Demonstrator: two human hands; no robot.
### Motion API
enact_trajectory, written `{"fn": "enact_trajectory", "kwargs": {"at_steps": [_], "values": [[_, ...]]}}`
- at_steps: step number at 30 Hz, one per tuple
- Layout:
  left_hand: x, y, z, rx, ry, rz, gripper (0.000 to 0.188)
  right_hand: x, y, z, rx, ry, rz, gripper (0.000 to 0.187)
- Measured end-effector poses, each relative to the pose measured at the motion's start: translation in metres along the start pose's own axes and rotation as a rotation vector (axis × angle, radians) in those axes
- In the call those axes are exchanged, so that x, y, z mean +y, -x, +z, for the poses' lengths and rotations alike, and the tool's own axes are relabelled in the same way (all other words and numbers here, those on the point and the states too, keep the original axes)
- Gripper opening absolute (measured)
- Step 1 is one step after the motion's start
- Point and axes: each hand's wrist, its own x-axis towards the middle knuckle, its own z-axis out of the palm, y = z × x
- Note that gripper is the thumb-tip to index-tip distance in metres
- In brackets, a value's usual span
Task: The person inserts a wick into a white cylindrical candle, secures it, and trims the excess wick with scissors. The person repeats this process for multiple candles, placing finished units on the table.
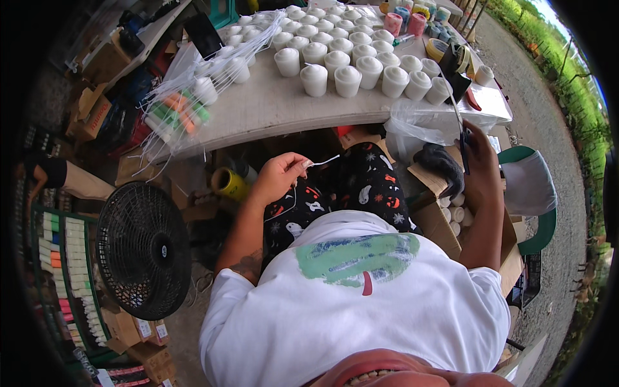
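My left hand (pixel 284 175) is closed in a pinch above my left thigh. Between its fingertips is a white wick (pixel 325 160); one end sticks out to the right and a thin length hangs below. Off to the right, over an open carton, my right hand (pixel 480 158) is closed around what looks like a pair of scissors (pixel 464 149) with dark handles, pointing upward. Rows of white candles (pixel 348 80) stand on the table (pixel 271 109) in front of me. A bundle of long white wicks (pixel 193 80) drapes over its left part.
A black fan (pixel 145 251) stands at my left. The carton (pixel 438 222) on the right holds white cylinders, with a dark cloth (pixel 442 168) over its edge. Red and blue candles (pixel 417 26) and tape rolls (pixel 436 49) sit at the table's far right. A person (pixel 84 177) is at the far left.
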Motion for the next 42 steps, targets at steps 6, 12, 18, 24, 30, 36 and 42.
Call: {"fn": "enact_trajectory", "kwargs": {"at_steps": [6, 12, 18, 24, 30, 36, 42], "values": [[-0.002, -0.022, -0.009, 0.195, -0.116, 0.089, 0.020, 0.044, -0.038, 0.015, 0.426, -0.572, -0.117, 0.039], [0.005, -0.036, 0.006, 0.060, -0.173, 0.152, 0.022, 0.086, -0.051, 0.010, 0.497, -0.679, 0.058, 0.038], [-0.010, -0.031, 0.026, -0.180, -0.018, -0.032, 0.023, 0.137, -0.103, -0.049, 0.470, -0.028, 0.231, 0.044], [0.015, -0.018, 0.019, -0.235, 0.104, -0.093, 0.027, 0.129, -0.172, -0.063, 0.352, 0.549, 0.093, 0.040], [0.032, -0.014, 0.015, -0.174, 0.182, -0.063, 0.024, 0.146, -0.208, -0.059, 0.472, 0.529, -0.054, 0.032], [0.006, -0.027, 0.028, -0.009, 0.457, 0.047, 0.017, 0.083, -0.105, -0.016, 0.819, -0.236, -0.236, 0.026], [0.031, -0.031, 0.070, 0.004, 0.513, 0.130, 0.009, -0.013, 0.008, 0.134, -0.318, -0.793, 0.107, 0.043]]}}
